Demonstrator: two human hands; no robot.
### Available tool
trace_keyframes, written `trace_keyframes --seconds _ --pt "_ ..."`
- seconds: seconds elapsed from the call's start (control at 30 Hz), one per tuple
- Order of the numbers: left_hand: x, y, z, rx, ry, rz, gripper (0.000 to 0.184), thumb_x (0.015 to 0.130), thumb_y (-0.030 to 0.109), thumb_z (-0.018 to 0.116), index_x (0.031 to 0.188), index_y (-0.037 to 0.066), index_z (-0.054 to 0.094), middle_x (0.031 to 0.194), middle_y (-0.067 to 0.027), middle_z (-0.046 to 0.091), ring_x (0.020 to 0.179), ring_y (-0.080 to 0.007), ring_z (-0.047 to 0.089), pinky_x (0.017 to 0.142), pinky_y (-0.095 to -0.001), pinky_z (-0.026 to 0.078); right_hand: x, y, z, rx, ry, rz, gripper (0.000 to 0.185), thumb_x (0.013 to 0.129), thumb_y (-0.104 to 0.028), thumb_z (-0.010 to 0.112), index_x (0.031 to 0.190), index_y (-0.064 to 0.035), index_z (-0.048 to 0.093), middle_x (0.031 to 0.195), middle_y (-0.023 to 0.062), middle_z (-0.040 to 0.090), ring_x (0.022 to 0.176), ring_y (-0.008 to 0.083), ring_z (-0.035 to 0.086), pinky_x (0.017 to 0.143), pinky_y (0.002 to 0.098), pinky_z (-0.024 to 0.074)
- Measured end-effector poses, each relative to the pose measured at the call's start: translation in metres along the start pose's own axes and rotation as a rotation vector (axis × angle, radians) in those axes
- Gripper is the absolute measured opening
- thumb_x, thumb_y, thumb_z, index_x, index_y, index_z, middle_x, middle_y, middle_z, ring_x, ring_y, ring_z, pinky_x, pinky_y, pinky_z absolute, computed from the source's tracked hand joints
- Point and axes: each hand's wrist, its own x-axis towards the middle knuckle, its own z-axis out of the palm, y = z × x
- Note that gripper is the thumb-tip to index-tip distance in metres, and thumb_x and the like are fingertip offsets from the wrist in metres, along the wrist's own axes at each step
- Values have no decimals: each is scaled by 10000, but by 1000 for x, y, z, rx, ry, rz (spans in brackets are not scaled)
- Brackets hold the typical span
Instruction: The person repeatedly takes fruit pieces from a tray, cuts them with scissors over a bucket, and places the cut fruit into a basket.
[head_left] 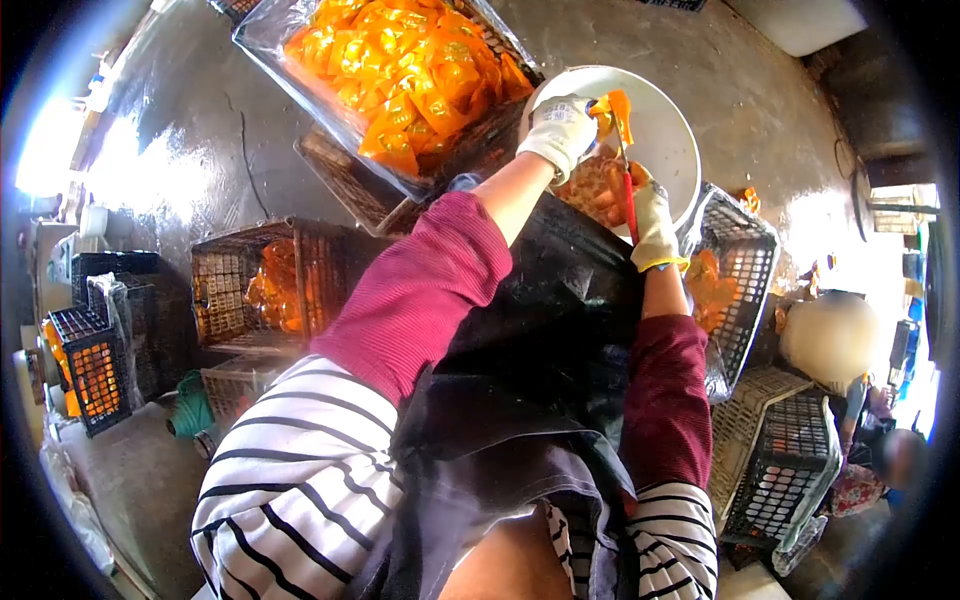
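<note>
Both my hands wear pale gloves and are over a round white bucket [672,128] with pinkish-brown pieces [590,190] inside. My left hand [563,130] is closed on an orange packet [621,112] at the bucket's left side. Red-handled scissors [629,198] are in my right hand [652,218], their blades pointing up at the packet. Just left of the bucket, a lined crate [345,134] holds a heap of shiny orange packets [420,75].
A dark crate [745,290] with orange packets stands right of my right arm. Another crate [225,290] with orange packets lies at the left. More crates [785,465] are at the lower right, near a person [895,460]. Dark crates [95,370] stand far left.
</note>
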Motion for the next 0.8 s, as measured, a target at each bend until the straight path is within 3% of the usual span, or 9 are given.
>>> trace_keyframes --seconds 0.07,0.1,0.17,0.27,0.37,0.5,0.57,0.7,0.8 --pt "12 -6 7 -120 -22 -37 299 834 217 516 1045 42 634 986 -187 658 948 -324 628 852 -385 483 2 -2 0 64 -16 15 312 903 -281 589 1097 -38 568 696 99 647 448 113 515 420 231 427" --pt "22 -14 2 125 -414 153 383 878 251 566 1196 39 564 1138 -189 598 1068 -273 571 926 -342 436 4 0 0 92 -28 32 317 903 -285 589 1101 -38 566 695 96 648 443 110 514 419 230 429" --pt "14 -14 26 -1175 -348 -133 376 916 305 524 1151 20 592 1039 -157 643 968 -228 609 849 -320 461 6 0 -3 143 -64 51 331 903 -299 589 1105 -39 562 692 92 650 440 109 516 422 228 437" --pt "19 -18 24 -269 -157 57 412 944 342 475 1129 -3 601 1004 -135 657 940 -185 619 802 -276 479 6 -2 -4 187 -102 50 357 902 -331 589 1106 -39 560 691 94 654 442 115 527 433 226 451" --pt "42 -35 40 -388 -289 -116 422 941 347 477 1131 -9 600 1031 -128 657 933 -170 627 780 -259 487 7 2 -4 149 -71 46 373 899 -350 591 1106 -41 560 710 100 662 443 121 532 438 230 457" --pt "27 -8 25 20 -193 -42 370 937 321 492 1142 34 605 1034 -135 654 897 -170 639 780 -273 495 6 -2 -9 44 -47 32 363 899 -330 588 1105 -32 563 735 108 667 454 135 545 438 241 454" --pt "29 -17 28 -304 -277 -50 385 922 319 518 1162 28 591 1051 -136 648 928 -192 631 815 -293 491 3 -3 -13 63 -21 29 342 897 -299 588 1111 -33 569 730 104 664 458 143 550 436 246 448" --pt "29 -18 34 10 -321 15 619 785 526 616 1212 79 574 1077 -163 633 972 -267 622 864 -352 466 3 -1 -31 -202 126 22 283 895 -244 556 1137 -102 587 735 105 662 502 157 587 466 273 463" --pt "16 -3 23 125 -210 55 320 748 314 660 932 53 670 968 -170 669 879 -340 646 787 -412 496 25 32 -30 -547 320 -148 254 896 -242 508 1117 -193 623 746 112 659 561 158 630 507 298 482"
